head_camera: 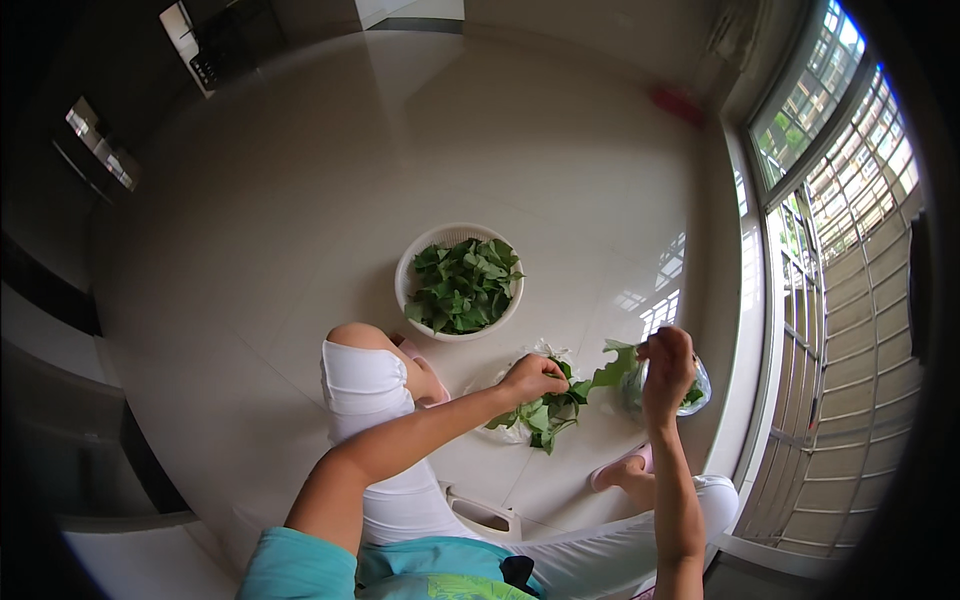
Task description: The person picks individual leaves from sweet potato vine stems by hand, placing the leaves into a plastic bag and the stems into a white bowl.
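Note:
My right hand (670, 367) is raised on the right, its fingertips pinching a large green leaf (616, 364) that points left. My left hand (534, 377) is curled over a small heap of leafy greens (551, 420), with green showing between thumb and fingers. How much it grips is partly hidden by the fingers. Those greens lie on a crumpled clear plastic bag (512, 433) on the floor between my feet. Just beyond, a round white plastic colander basket (403, 281) is heaped with loose green leaves (465, 285). Behind my right hand stands a clear plastic bag (701, 386) with greens inside.
Glossy pale floor tiles (300, 195) spread around me. My feet, in pink slippers (600, 477), flank the greens. A beige plastic stool (484, 516) shows beneath me. On the right runs a window with metal bars (847, 315). A blurred red object (677, 105) lies by the far wall.

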Tool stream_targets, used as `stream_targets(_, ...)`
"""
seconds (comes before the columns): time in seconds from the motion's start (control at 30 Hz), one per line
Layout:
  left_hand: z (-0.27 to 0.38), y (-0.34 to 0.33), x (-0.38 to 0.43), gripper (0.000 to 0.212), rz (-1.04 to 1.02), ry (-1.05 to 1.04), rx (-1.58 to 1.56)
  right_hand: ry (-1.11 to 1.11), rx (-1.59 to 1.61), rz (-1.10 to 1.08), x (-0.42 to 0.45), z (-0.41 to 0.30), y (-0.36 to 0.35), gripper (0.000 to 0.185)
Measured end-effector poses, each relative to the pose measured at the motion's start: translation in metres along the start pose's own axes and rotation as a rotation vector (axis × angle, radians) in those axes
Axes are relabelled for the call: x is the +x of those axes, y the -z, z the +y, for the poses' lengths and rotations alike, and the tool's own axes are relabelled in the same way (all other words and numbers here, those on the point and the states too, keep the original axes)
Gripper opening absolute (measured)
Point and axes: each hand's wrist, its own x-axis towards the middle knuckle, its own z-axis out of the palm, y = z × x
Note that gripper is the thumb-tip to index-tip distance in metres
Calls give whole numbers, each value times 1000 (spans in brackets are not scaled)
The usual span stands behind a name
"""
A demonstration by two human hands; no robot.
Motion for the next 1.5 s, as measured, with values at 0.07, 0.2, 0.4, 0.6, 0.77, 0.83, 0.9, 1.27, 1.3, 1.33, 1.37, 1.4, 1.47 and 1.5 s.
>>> stream_targets(0.07, -4, 1, -2, 13, -14, -10, 206, -128, -3, -70, 15, 19, -29, 10)
stream_targets(0.2, -14, 8, -14, 22, -78, 48, 125, -95, -55, -305, 37, 40, -123, 9)
stream_targets(0.4, -18, 16, -11, 22, 1, -19, 40, 56, -251, -365, 52, 47, -207, 15)
stream_targets(0.6, -4, 31, -5, 14, 126, 7, -380, -63, -337, -712, 41, 7, -126, 19)
stream_targets(0.77, 14, 6, -7, 14, 12, 27, -358, -236, -225, -780, -12, 1, -46, 22)
stream_targets(0.83, 5, -8, -3, 18, -9, 28, -363, -184, -232, -693, -27, 5, -37, 19)
stream_targets(0.9, 8, -15, -4, 16, -118, 137, -472, -133, -252, -663, -34, 6, -22, 15)
stream_targets(1.27, 13, -49, 6, 22, -299, 159, -445, -270, -397, -286, -51, 22, 50, 7)
stream_targets(1.3, 13, -47, 6, 23, -269, 132, -445, -308, -426, -207, -43, 20, 58, 6)
stream_targets(1.33, 15, -45, 6, 23, -253, 129, -462, -308, -384, -71, -38, 30, 70, 6)
stream_targets(1.37, 15, -43, 7, 23, -249, 137, -462, -248, -389, 16, -32, 38, 83, 6)
stream_targets(1.4, 17, -42, 9, 24, -250, 102, -439, -279, -351, 86, -29, 51, 101, 8)
stream_targets(1.47, 15, -40, 13, 25, -221, 45, -410, -335, -183, 209, -26, 77, 130, 12)
stream_targets(1.5, 16, -38, 13, 25, -223, 49, -411, -370, -275, 233, -25, 85, 141, 19)
